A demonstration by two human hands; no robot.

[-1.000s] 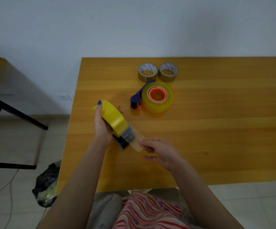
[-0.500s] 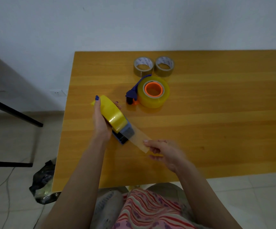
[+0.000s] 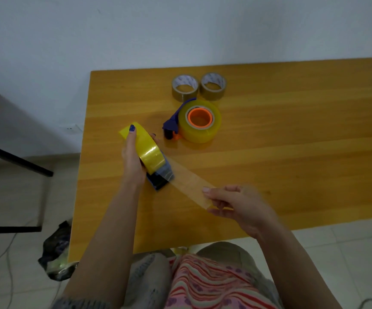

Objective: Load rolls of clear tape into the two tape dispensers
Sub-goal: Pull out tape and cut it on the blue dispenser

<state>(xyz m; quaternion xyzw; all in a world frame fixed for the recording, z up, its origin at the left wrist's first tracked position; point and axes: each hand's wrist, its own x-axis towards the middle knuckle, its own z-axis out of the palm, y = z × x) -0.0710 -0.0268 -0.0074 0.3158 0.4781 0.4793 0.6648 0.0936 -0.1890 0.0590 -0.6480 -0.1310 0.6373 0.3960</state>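
Fingers (image 3: 132, 136) of my left hand (image 3: 133, 161) wrap the dispenser (image 3: 158, 180) and its roll (image 3: 147, 148) over the table's (image 3: 292, 157) near left, while my right hand (image 3: 240, 206) pinches the strip's (image 3: 187, 184) free end. I judge this to be the threading step. The strip's long axis points from the dispenser toward near right, and next it needs seating taut at the dispenser's mouth.

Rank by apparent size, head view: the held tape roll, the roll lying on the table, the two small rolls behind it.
1. Held roll and table roll: alike; the held one is nearer, edge-on, so unranked.
2. Left small roll and right small roll: alike.
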